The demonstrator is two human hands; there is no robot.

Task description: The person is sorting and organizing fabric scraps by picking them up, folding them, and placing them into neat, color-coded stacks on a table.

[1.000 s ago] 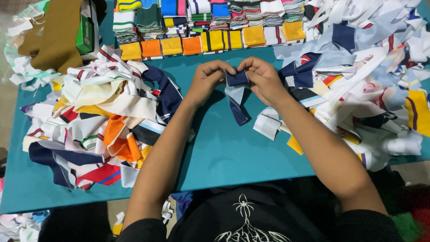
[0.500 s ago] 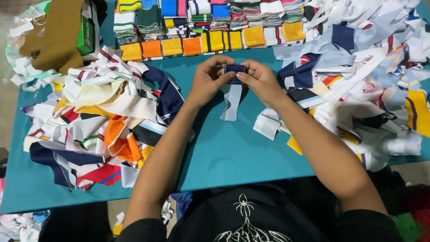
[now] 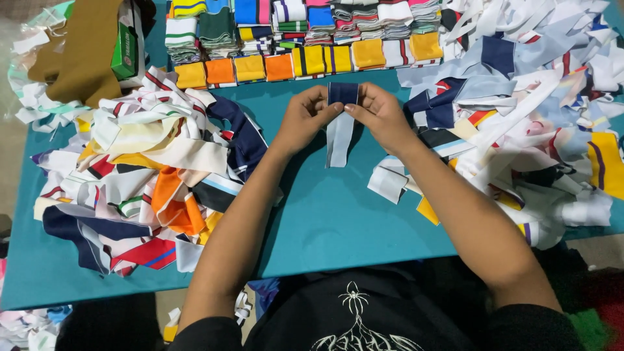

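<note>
Both my hands hold one cloth strip [image 3: 340, 123] above the teal table [image 3: 338, 221]. Its top part is navy and folded over; a pale blue-grey tail hangs down from it. My left hand [image 3: 305, 117] pinches the left edge of the navy fold, and my right hand [image 3: 380, 114] pinches the right edge. The strip is lifted off the table, just in front of a row of folded orange and yellow pieces [image 3: 279, 66].
A loose heap of mixed cloth strips [image 3: 143, 175] lies at the left, another heap [image 3: 520, 110] at the right. Neat stacks of folded striped pieces [image 3: 292, 19] line the far edge. A brown cloth [image 3: 81, 52] and a green box [image 3: 123, 52] sit at far left.
My hands have raised the strip from the table and moved it away from me. The navy end is now folded at the top and the pale tail hangs free.
</note>
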